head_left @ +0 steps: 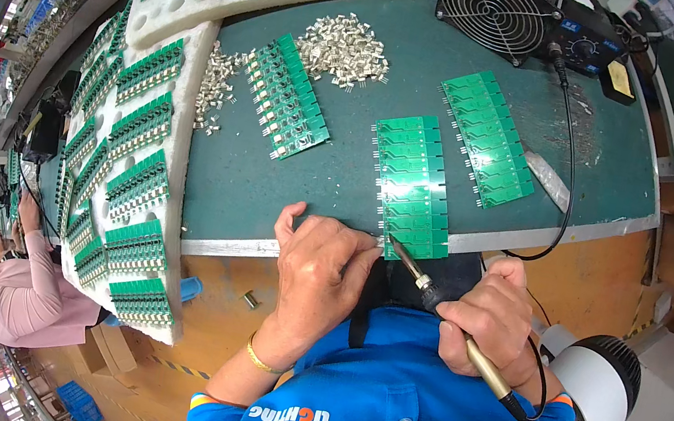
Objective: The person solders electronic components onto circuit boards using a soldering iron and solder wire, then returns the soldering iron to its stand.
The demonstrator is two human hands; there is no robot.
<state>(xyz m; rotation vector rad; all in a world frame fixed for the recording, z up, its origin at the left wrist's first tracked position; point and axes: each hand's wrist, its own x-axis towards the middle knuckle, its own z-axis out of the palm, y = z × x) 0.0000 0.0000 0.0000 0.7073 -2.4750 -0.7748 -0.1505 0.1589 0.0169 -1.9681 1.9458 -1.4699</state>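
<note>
My right hand (497, 318) is wrapped round a soldering iron (487, 367) with a brass-coloured handle. The iron's tip touches or hovers just over the near left corner of a green circuit board (413, 183), which lies flat at the table's front edge. Thumb and forefinger of my left hand (317, 265) are pinched together beside that same corner; whatever they hold is too small to make out. To the right lies a second green board (487, 138). Left of the middle, another board (289, 100) shows a row of white connectors and dark parts facing up.
Loose white connectors lie in a pile (344, 49) and a smaller heap (218, 79). White foam trays (203, 54) hold several populated boards at left. A fan (500, 10) and soldering station (586, 43) stand at the back, its cable (575, 161) looping down. A co-worker (29, 293) sits far left.
</note>
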